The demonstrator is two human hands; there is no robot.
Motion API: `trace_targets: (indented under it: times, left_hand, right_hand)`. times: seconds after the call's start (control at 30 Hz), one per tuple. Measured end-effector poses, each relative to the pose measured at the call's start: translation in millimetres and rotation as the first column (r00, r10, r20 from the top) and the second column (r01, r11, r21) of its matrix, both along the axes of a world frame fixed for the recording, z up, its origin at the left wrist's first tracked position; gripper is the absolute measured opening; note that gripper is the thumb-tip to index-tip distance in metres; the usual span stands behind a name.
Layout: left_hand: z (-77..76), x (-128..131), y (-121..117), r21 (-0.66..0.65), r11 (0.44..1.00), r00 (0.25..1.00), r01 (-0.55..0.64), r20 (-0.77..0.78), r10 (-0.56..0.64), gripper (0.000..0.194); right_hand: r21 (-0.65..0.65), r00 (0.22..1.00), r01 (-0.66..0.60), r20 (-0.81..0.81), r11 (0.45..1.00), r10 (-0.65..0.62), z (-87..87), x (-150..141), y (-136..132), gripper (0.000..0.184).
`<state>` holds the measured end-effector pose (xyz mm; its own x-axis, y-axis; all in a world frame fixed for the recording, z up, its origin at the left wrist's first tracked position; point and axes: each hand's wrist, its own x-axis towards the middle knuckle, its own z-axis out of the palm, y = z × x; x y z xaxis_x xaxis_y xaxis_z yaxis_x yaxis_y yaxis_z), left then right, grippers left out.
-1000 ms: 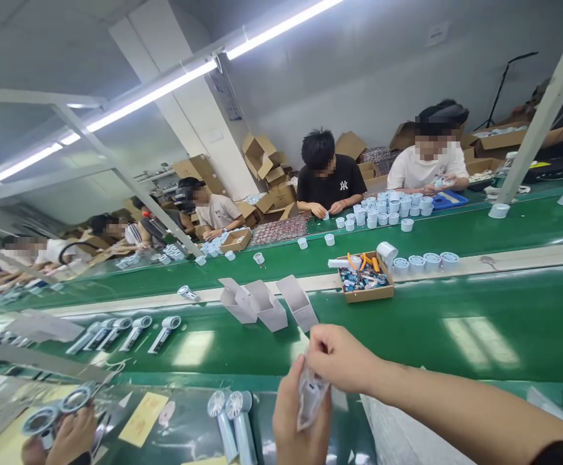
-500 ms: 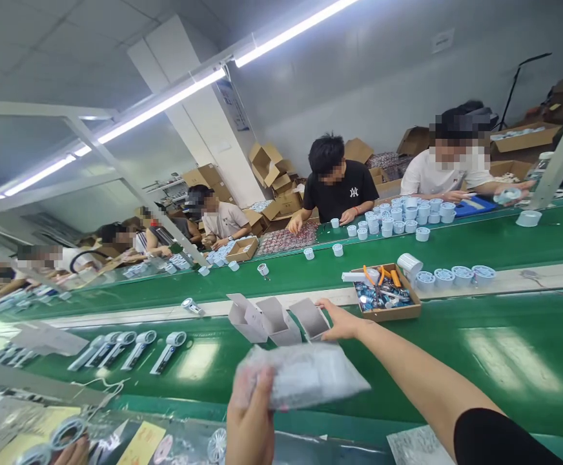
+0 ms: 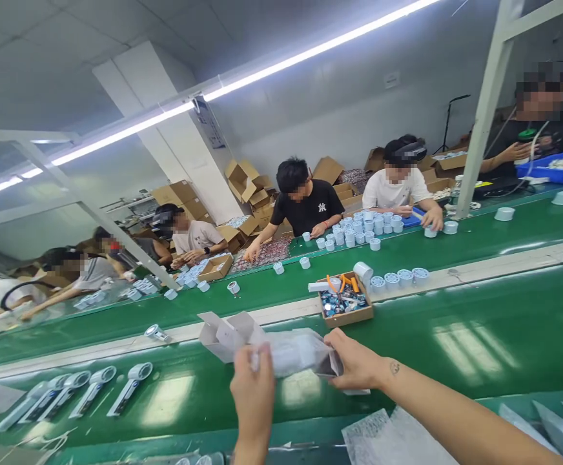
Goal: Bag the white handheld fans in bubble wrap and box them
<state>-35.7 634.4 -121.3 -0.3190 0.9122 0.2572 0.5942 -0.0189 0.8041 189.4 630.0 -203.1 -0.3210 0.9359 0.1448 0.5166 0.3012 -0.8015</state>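
My left hand (image 3: 253,395) is raised over the green belt, its fingers pinched on the left end of a clear plastic bag (image 3: 291,352) with a pale item inside. My right hand (image 3: 356,363) is closed on an open white carton (image 3: 328,365), with the bag's right end at the carton's mouth. Two more open white cartons (image 3: 223,336) stand on the belt just behind the bag. Part of the bag hides the carton's opening.
Several white handheld fans (image 3: 92,391) lie on the near green conveyor belt (image 3: 480,336) at left. A cardboard box of small parts and pliers (image 3: 344,303) sits on the middle strip beside round white parts (image 3: 398,279). People work along the far side. Plastic bags (image 3: 392,439) lie near me.
My right hand picked a carton from the row and drew it toward me. My left hand brought the bag up to the carton's mouth. The camera swung right.
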Motion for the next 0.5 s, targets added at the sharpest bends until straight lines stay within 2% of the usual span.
trace_targets:
  times: [0.03,0.1,0.17,0.2,0.23,0.3,0.37,0.43,0.5]
  left_hand:
    - [1.0,16.4,-8.1,0.062,0.989,0.988,0.133,-0.086,-0.127,0.028]
    - [3.9,48.5,-19.2,0.179,0.907,0.907,0.380,-0.264,-0.328,0.024]
    - [9.6,74.9,-20.0,0.212,0.837,0.828,0.505,-0.392,-0.400,0.021]
    - [13.6,85.4,-16.6,0.171,0.845,0.811,0.506,-0.427,-0.400,0.018]
    - [18.0,94.3,-11.5,0.089,0.880,0.812,0.466,-0.439,-0.385,0.014]
    - [26.5,109.7,-0.2,-0.116,0.940,0.842,0.322,-0.419,-0.340,0.007]
    - [32.2,126.7,6.4,-0.236,0.950,0.877,0.204,-0.388,-0.284,0.006]
    - [33.7,150.3,6.0,-0.188,0.960,0.903,0.210,-0.339,-0.264,0.008]
    - [32.1,182.1,2.0,-0.101,0.956,0.939,0.274,-0.189,-0.289,0.011]
  right_hand:
    - [0.002,1.000,0.014,0.016,1.000,-0.014,2.2,9.0,-8.8,0.056]
    - [0.001,0.998,0.053,0.035,0.999,-0.053,7.1,27.1,-24.3,0.054]
    - [-0.002,0.994,0.097,0.042,0.995,-0.097,12.1,46.7,-37.8,0.054]
    - [-0.003,0.993,0.114,0.044,0.993,-0.114,14.2,57.1,-43.9,0.054]
    - [-0.004,0.991,0.129,0.045,0.992,-0.129,15.9,67.9,-49.6,0.054]
    - [-0.011,0.988,0.149,0.047,0.989,-0.148,17.3,90.0,-58.8,0.056]
    - [-0.014,0.987,0.158,0.040,0.987,-0.157,16.4,112.8,-63.8,0.059]
    - [-0.004,0.985,0.170,0.022,0.985,-0.170,13.6,137.4,-63.4,0.060]
    - [0.021,0.979,0.204,-0.003,0.979,-0.204,9.6,165.2,-58.6,0.061]
